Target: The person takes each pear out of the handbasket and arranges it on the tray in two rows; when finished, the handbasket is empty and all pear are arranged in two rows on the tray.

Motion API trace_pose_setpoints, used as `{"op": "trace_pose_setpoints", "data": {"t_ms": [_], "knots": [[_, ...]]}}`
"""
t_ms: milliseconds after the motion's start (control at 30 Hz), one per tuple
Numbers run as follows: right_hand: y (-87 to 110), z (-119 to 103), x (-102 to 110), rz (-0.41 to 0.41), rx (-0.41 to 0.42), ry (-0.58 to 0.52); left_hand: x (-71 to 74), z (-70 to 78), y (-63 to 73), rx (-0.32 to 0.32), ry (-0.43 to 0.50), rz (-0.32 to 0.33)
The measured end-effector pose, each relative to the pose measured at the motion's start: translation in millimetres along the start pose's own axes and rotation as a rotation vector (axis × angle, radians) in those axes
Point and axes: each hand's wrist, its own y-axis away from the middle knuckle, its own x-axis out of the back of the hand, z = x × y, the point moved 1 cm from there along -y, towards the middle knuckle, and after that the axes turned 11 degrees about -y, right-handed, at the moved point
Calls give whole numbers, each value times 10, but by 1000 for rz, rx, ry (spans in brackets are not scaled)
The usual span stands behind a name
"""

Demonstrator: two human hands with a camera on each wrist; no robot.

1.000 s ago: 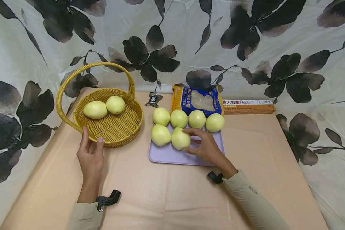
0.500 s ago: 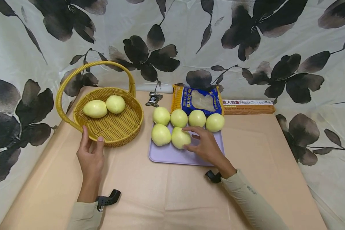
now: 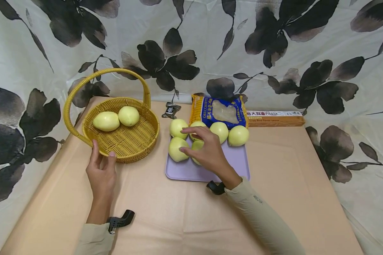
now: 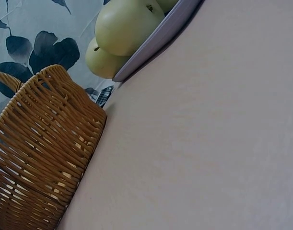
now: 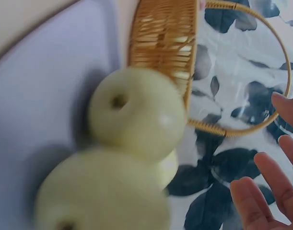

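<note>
My left hand (image 3: 101,177) touches the near rim of a yellow wicker basket (image 3: 131,150) with thumb and finger, both fairly straight. Two pale yellow-green apples (image 3: 106,121) lie inside the basket. Over a lilac tray (image 3: 178,173), my right hand (image 3: 209,150) hovers with thumb and fingers spread apart. It partly covers one front-row apple (image 3: 196,145); the apple (image 3: 177,149) to its left is just beyond the fingertips. More apples (image 3: 238,136) make up the back row. Blurred apples (image 5: 136,115) fill the right wrist view, the fingers (image 5: 275,182) apart from them.
Behind the tray lies a blue and yellow pasta bag (image 3: 223,109), and beside it a long brown box (image 3: 276,119). A small black wrapped packet (image 3: 171,110) sits between basket and tray. A floral cloth (image 3: 210,46) hangs behind the table (image 3: 166,212).
My right hand has come off the right side of the front-row apple and shifted left, over it and toward the neighbouring apple. The left hand and basket stay put.
</note>
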Motion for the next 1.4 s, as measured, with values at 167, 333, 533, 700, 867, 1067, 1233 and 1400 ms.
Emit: {"op": "trace_pose_setpoints", "data": {"t_ms": [167,333,533,700,867,1067,1233,1400], "knots": [[-203,-128,-268,-25,28,-70,10,8,-3,5,-31,3],[-405,-165,-600,-43,37,-138,3,15,-8,9,-37,9],[-615,-137,-990,-36,21,-142,-7,14,-5,-13,-51,5],[-784,-78,-1278,-38,9,-80,1,30,-1,-21,-46,5],[-916,-45,-1515,-23,7,10,3,33,5,-7,-38,11],[-1070,-22,-1697,-38,-28,113,-2,8,10,22,-32,8],[-1212,16,-1759,-52,-78,150,-6,-5,12,16,-19,4],[-1343,85,-1784,-63,-85,166,-8,7,14,-5,-13,7]]}}
